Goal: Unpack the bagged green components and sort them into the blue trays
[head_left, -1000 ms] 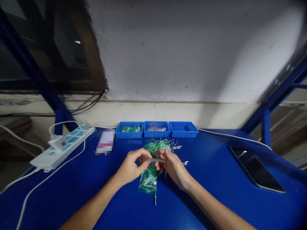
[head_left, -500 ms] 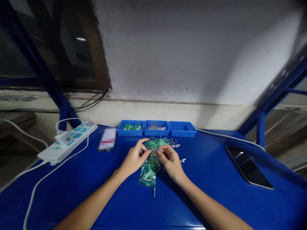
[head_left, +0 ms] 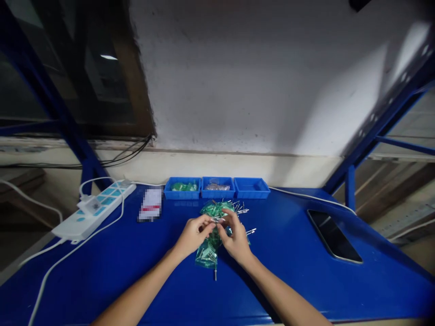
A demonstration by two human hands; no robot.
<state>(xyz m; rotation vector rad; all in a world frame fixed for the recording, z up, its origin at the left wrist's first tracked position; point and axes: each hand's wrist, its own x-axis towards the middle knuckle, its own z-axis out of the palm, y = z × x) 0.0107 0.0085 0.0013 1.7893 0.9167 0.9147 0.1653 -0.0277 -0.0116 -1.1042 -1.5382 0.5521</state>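
Between the fingertips of both hands is a small clear plastic bag (head_left: 217,220), its contents too small to make out. My left hand (head_left: 194,233) pinches it from the left. My right hand (head_left: 235,240) pinches its right side, thumb and fingers curved round it. Beneath and behind the hands lies a pile of green plastic bags (head_left: 205,254) with slim metal pins, like blind rivets, in and around them. One loose metal pin (head_left: 215,274) sticks out at the near end. Several more pins (head_left: 242,211) are scattered right of the pile, partly hidden by my right hand.
Three blue bins stand along the back: the left bin (head_left: 182,194) holds green bags, the middle bin (head_left: 218,194) clear bags; nothing shows in the right bin (head_left: 252,195). A phone (head_left: 335,236) lies right, a white power strip (head_left: 91,213) left, beside a blurred card (head_left: 151,203).
Both hands have shifted slightly and the clear bag has tilted flatter between them. My right index finger is now raised more. The camera view has moved a little.
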